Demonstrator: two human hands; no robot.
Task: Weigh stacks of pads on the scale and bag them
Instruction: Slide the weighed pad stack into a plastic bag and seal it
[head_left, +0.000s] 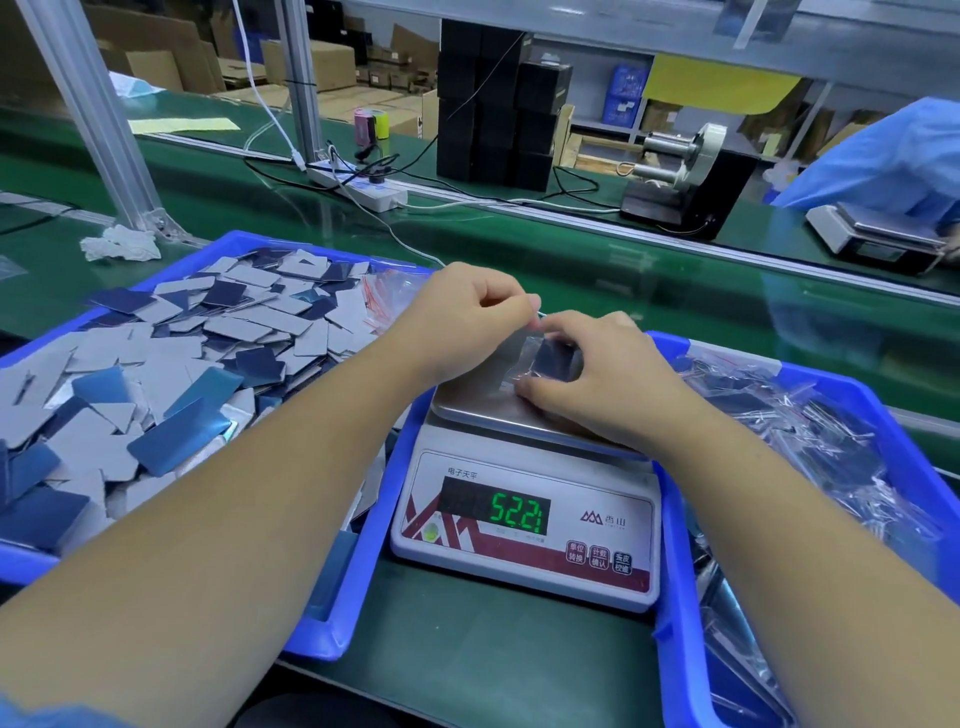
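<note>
While scale (524, 525) reads 52.21 at frame centre, both hands work a clear bag (540, 358) over its pan. Left hand (467, 317) fingers pinch the bag edge; right hand (597, 374) fingers clamp the bagged pads (557, 359).

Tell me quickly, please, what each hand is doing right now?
Left hand: pinches the clear bag at its top edge.
Right hand: holds the same bag over the scale.

We see grey and dark blue pads (171, 332) heaped in a bright blue tray (332, 587), a white scale (524, 525) trimmed in dark red with green glowing digits (519, 514), a green conveyor belt (649, 270), black boxes (493, 104) and a pink-and-yellow tape roll (371, 124).
</note>
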